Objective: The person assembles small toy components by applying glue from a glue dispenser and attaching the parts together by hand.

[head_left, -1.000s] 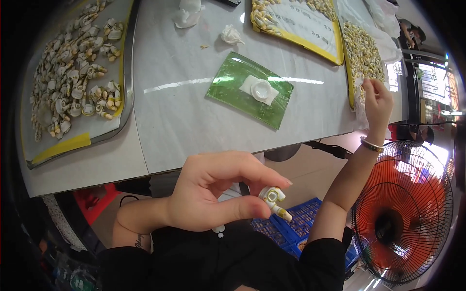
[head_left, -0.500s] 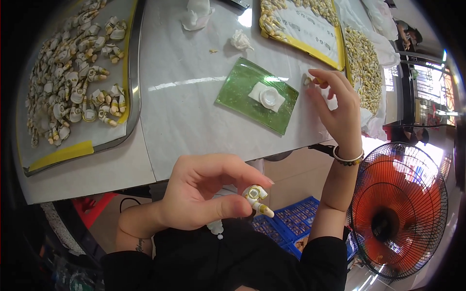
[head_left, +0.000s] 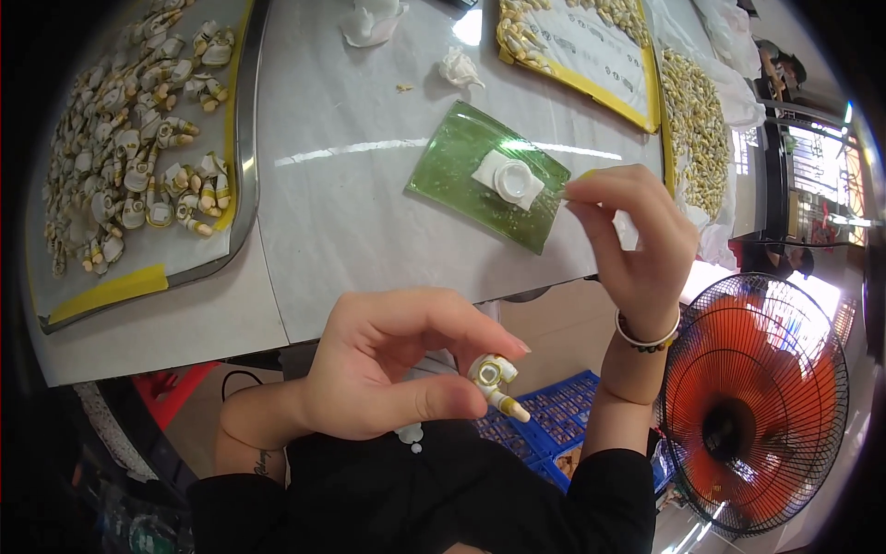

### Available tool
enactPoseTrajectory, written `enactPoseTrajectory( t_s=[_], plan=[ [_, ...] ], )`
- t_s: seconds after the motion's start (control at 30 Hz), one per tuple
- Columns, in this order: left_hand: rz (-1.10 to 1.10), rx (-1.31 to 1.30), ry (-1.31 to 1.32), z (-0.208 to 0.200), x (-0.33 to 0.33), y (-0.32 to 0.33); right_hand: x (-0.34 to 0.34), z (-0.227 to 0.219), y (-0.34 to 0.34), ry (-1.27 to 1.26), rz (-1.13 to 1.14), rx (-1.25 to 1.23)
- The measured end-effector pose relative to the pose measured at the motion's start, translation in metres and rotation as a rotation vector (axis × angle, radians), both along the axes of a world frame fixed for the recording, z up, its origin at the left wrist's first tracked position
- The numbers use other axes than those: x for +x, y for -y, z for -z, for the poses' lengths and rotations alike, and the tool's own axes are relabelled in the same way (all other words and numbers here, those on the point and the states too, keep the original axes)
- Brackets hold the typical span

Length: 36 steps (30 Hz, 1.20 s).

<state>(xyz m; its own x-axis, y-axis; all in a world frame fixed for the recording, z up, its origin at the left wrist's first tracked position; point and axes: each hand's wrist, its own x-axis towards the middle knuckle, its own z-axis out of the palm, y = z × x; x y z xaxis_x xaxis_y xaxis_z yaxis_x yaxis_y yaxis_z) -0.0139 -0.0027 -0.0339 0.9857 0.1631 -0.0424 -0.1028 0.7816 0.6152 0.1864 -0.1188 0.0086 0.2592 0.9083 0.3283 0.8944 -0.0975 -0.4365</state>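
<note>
Left grip (head_left: 392, 369) pinched, close in; right grip (head_left: 641, 242) pinched, farther forward.

No readable words, small grey printed marks (head_left: 616, 74) on a white sheet (head_left: 591, 57) in the far-right yellow-edged tray (head_left: 591, 93), script-like tattoo (head_left: 262, 461) on the left arm (head_left: 263, 420), too small to read

White, yellow-trimmed part (head_left: 492, 372) — tilted in left grip (head_left: 392, 365), narrow end lower right.
</note>
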Motion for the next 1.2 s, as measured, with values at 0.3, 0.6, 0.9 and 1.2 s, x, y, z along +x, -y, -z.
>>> enactPoseTrajectory(
  t_s=[0.3, 0.6, 0.9, 1.2],
  plan=[
    [-0.011, -0.03, -0.004, 0.0, -0.002, -0.001, -0.005, 0.01, -0.016, 0.066, -0.062, -0.016],
    [0.0, -0.171, -0.082, -0.009, -0.002, -0.004, -0.015, 0.009, -0.015, -0.041, 0.007, 0.014],
    [0.097, -0.38, 0.02, 0.005, 0.008, 0.003, -0.059, -0.024, 0.001, -0.27, -0.004, 0.383],
    [0.073, -0.404, -0.048, -0.002, 0.01, 0.01, -0.065, -0.021, 0.001, -0.06, -0.052, 0.252]
  ],
)
